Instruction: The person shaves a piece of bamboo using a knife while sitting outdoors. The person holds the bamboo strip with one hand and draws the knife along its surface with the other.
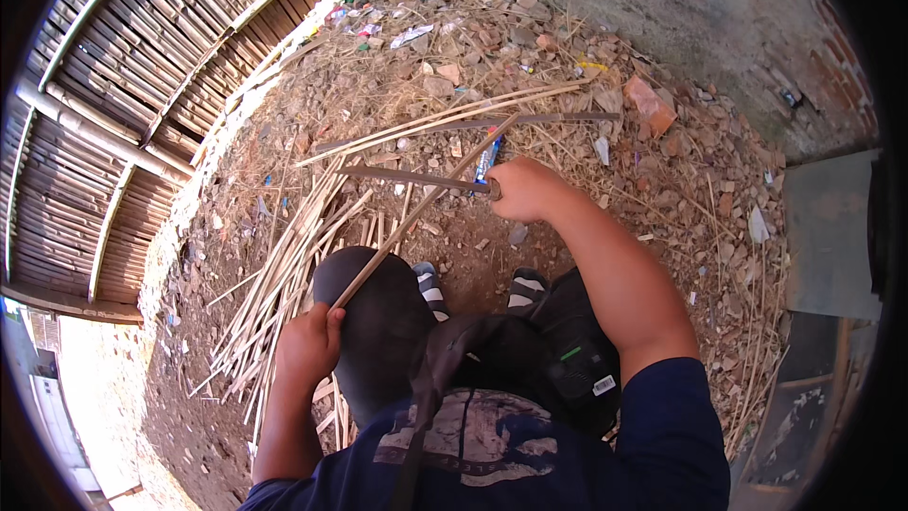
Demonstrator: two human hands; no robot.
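Note:
My left hand (308, 345), beside my left knee, is closed around the lower end of a long bamboo strip (392, 238). The strip slants up and to the right, away from me, over my dark trouser leg. Out ahead, my right hand (526, 191) grips the handle of a machete (402, 175), its dark blade pointing left. Blade and strip cross near the middle of the view; I cannot tell whether they touch. A loose heap of split bamboo strips (274, 284) lies on the ground to the left of my knee.
Several longer strips (445, 120) and a dark strip (567, 117) lie ahead on rubble-strewn ground. A reddish brick piece (650, 106) rests at the far right, near a weathered brick wall (700, 19). To the left stands a bamboo-slat panel (123, 76). Grey sheets (832, 237) line the right side.

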